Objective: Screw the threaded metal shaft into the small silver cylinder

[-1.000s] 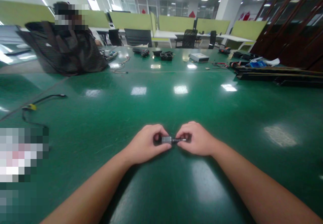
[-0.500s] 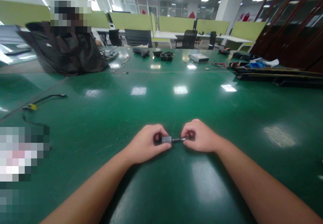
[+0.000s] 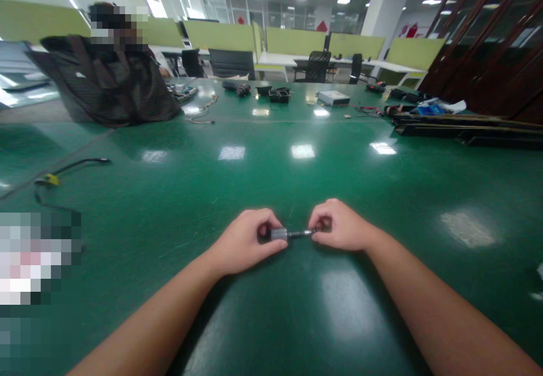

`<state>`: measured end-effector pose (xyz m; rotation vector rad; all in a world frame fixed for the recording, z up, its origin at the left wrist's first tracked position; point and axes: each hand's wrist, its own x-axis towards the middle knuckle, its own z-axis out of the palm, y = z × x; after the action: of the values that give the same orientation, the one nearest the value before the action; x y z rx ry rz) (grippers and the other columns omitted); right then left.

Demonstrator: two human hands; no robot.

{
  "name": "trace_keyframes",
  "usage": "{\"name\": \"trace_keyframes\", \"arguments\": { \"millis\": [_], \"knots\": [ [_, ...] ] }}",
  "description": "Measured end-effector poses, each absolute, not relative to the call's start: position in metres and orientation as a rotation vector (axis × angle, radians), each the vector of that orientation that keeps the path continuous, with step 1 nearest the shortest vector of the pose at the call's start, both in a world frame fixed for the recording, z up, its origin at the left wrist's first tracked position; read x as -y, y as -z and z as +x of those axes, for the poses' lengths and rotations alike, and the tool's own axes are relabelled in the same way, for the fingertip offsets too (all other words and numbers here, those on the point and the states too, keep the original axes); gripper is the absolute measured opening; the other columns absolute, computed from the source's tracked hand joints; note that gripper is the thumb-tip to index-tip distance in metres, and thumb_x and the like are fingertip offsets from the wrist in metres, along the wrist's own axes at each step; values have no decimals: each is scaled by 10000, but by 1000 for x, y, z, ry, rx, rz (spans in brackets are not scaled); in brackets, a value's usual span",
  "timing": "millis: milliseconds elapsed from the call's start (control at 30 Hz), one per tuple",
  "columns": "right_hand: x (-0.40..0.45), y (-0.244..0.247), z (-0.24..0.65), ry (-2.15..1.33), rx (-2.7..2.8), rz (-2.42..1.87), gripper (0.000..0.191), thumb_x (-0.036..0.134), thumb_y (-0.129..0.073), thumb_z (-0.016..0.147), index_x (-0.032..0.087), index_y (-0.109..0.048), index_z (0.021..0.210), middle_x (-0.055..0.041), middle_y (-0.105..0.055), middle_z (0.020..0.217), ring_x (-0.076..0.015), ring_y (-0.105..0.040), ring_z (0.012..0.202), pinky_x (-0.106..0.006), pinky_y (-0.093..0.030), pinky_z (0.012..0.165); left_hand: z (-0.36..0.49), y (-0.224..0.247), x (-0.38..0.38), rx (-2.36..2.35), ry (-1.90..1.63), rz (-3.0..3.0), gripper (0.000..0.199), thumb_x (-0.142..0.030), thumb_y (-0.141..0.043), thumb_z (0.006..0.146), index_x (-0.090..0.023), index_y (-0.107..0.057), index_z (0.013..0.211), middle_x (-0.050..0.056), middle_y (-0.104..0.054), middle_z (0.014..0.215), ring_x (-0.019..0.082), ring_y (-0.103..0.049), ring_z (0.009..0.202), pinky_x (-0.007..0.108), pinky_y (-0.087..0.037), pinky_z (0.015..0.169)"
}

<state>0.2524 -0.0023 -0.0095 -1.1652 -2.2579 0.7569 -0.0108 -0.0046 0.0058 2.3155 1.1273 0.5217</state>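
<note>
Between thumb and fingers, my left hand (image 3: pixel 246 241) grips a small grey metallic cylinder (image 3: pixel 279 234), whose kind I cannot make out. A thin dark shaft (image 3: pixel 300 233) runs from the cylinder to the right, roughly level. My right hand (image 3: pixel 343 226) pinches the far end of this shaft, where something small and dark sits at the fingertips, too blurred to name. Both hands are low over the green tabletop (image 3: pixel 271 189), with the piece lying between them.
A large dark bag (image 3: pixel 123 87) stands at the back left. A cable with a yellow part (image 3: pixel 52 180) lies on the left, near a blurred-out patch. Farther back are black parts (image 3: pixel 279 94), a flat silver box (image 3: pixel 334 98) and long dark bars (image 3: pixel 466 130) on the right.
My right hand has shifted slightly to the right, showing more of the shaft. My left hand stays in place on the cylinder.
</note>
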Motion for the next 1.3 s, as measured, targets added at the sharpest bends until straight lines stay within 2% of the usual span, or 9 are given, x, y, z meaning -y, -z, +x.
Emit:
{"name": "trace_keyframes", "arguments": {
  "millis": [100,167,267,367,467,633,833,1300],
  "knots": [
    [7,11,237,-735,2208,-1174,134,222,-799,723,199,-765,850,14,-707,735,-115,-580,634,-282,-415,719,-9,-6,4,-1147,-524,2314,231,-389,-756,777,-206,-682,899,-10,-636,767,168,-574,709,273,-410,651],
    [11,12,228,-769,2186,-1155,227,196,-812,709,213,-763,930,19,-724,774,-119,-608,670,-293,-425,766,-7,-7,4,-1145,-517,2319,238,-338,-782,743,-207,-678,913,-17,-636,769,165,-580,706,268,-403,647],
    [15,13,223,-863,2132,-1152,266,144,-803,693,202,-749,948,24,-712,753,-118,-614,668,-264,-447,720,-6,-9,6,-1118,-519,2355,289,-319,-820,700,-211,-680,929,-24,-641,769,164,-585,705,275,-402,669],
    [15,11,225,-881,2106,-1165,210,152,-798,706,191,-749,907,14,-702,736,-125,-609,666,-245,-445,664,-6,-11,6,-1074,-541,2368,283,-401,-782,768,-213,-689,958,-18,-655,791,165,-591,721,287,-414,705],
    [14,10,226,-826,2149,-1130,137,185,-792,746,197,-756,878,9,-717,757,-124,-608,671,-260,-440,699,-7,-11,6,-1049,-542,2340,207,-393,-691,863,-209,-693,957,-12,-663,804,153,-593,719,277,-423,697],
    [14,10,225,-710,2234,-1071,116,209,-795,777,209,-765,888,14,-733,798,-124,-631,711,-298,-411,801,-8,-8,4,-1076,-533,2341,228,-334,-762,785,-201,-692,956,-11,-662,813,160,-591,726,274,-415,685],
    [14,11,225,-658,2267,-1028,114,247,-792,793,211,-776,901,8,-728,788,-130,-629,712,-281,-406,757,-6,-8,5,-1113,-508,2347,208,-323,-772,763,-201,-686,908,-15,-651,797,170,-580,730,285,-397,694],
    [14,12,228,-651,2246,-1009,90,197,-767,775,203,-760,865,13,-722,765,-126,-626,684,-285,-413,764,-8,-9,5,-1083,-526,2342,215,-320,-789,757,-204,-686,906,-17,-659,806,167,-589,736,286,-398,709]
  ]
}}
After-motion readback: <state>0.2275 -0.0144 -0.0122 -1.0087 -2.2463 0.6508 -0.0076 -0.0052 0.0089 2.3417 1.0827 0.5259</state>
